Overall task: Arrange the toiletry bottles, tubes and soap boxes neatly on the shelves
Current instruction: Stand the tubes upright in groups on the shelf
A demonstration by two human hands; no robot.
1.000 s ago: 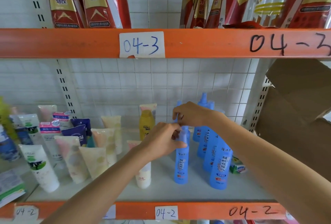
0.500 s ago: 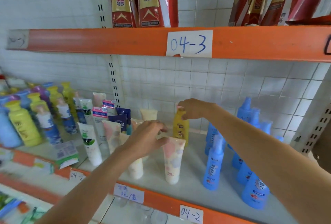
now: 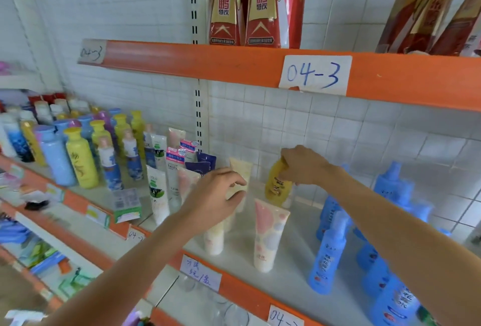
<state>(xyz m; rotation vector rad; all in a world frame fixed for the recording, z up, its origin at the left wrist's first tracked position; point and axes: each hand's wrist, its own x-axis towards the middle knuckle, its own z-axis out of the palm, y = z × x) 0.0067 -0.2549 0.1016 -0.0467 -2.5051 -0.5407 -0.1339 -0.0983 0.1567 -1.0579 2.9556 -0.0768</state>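
Two hands at work on the shelf (image 3: 294,245) — right hand (image 3: 302,165) gripping yellow bottle (image 3: 277,187) near the back wall, left hand (image 3: 217,195) pinching a cream tube (image 3: 240,177) just beside it.

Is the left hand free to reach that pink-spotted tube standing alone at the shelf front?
Probably not yet: the left hand already grips a cream tube. Otherwise the way looks open, since the pink-spotted tube stands just to its right with nothing between.

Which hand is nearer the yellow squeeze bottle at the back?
Right. The right hand grips the yellow squeeze bottle at its top; the left hand is apart to its left, on a cream tube.
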